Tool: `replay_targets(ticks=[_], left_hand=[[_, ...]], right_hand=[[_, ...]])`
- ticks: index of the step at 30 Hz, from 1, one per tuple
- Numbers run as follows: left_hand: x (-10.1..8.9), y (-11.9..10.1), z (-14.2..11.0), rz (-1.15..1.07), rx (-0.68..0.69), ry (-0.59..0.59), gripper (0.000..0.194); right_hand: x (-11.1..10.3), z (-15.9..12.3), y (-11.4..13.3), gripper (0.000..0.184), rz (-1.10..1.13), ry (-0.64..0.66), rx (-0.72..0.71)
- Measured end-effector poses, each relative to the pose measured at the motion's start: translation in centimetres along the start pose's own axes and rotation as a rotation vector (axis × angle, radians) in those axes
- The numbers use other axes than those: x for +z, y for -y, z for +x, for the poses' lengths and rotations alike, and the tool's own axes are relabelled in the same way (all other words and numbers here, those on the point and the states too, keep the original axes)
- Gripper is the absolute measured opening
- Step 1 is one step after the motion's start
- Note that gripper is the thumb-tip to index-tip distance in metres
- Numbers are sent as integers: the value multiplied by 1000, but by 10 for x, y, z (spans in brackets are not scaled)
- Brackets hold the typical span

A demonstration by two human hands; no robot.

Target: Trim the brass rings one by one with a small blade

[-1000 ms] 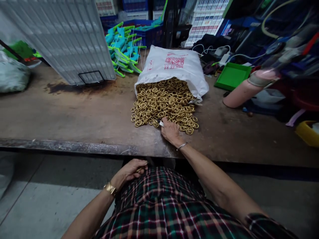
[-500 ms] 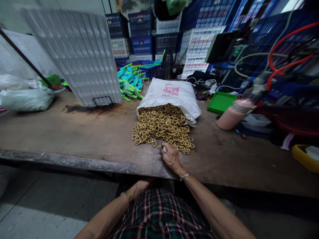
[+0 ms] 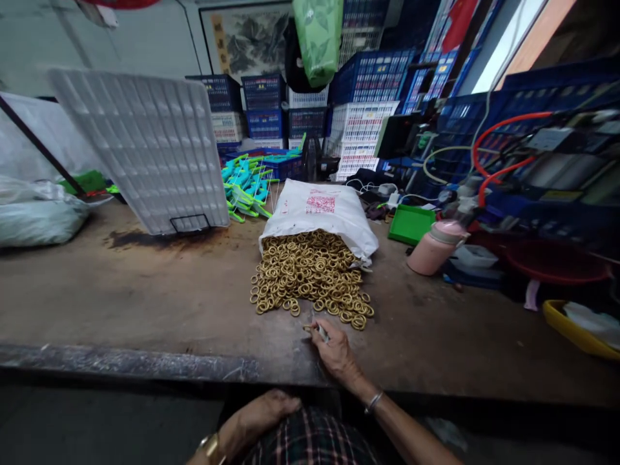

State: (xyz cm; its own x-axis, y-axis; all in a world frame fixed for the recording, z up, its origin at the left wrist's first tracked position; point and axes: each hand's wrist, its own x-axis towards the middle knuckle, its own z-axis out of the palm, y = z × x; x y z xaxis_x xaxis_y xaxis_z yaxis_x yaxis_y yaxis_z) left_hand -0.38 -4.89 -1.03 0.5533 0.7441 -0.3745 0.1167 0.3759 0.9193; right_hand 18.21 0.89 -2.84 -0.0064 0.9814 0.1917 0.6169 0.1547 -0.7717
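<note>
A heap of gold-coloured rings (image 3: 310,274) spills from the open mouth of a white sack (image 3: 314,206) with red print, lying on its side. In front of the heap, my right hand (image 3: 335,352) is closed, with a single gold ring (image 3: 307,328) at its fingertips, just over the table. A small white-and-dark object (image 3: 322,332), whose kind I cannot make out, shows between thumb and fingers. My left hand (image 3: 271,408) rests low at my lap, below the table edge, its fingers curled in; what they hold, if anything, is hidden.
On the wooden table (image 3: 194,310), a ribbed translucent panel (image 3: 150,148) leans at the left. Green-and-turquoise plastic pieces (image 3: 247,184) lie behind the sack. To the right are a green tray (image 3: 411,224), a pink bottle (image 3: 431,250) and a yellow container (image 3: 576,329). Stacked crates (image 3: 264,123) stand beyond.
My right hand has drawn back from the heap's edge toward me, with a ring now at its fingertips. My left hand stays low near my lap. The camera view has tilted up.
</note>
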Motion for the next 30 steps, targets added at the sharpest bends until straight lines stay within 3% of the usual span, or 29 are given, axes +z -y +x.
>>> replay_targets(ticks=[2,4,8,10,15,25,30], left_hand=[[-4,-13,-16,152,-24,80,20],[-5,-26,-23,213,47,43,22],[2,-35,-5,56,99,-341,41],[6,-35,9,-9,133,-436,45],[12,-41,24,-107,138,-416,34],[18,-35,22,-158,114,-492,35],[19,-30,24,-202,78,-363,35]], right_hand=[[-4,-2,7,18,51,33,26],[-7,-4,16,18,91,85,49],[-10,-9,32,19,151,190,36],[-12,-12,36,20,152,243,2],[-15,-16,41,20,153,288,-12],[-1,-12,38,25,388,322,245],[0,-13,31,24,467,337,287]])
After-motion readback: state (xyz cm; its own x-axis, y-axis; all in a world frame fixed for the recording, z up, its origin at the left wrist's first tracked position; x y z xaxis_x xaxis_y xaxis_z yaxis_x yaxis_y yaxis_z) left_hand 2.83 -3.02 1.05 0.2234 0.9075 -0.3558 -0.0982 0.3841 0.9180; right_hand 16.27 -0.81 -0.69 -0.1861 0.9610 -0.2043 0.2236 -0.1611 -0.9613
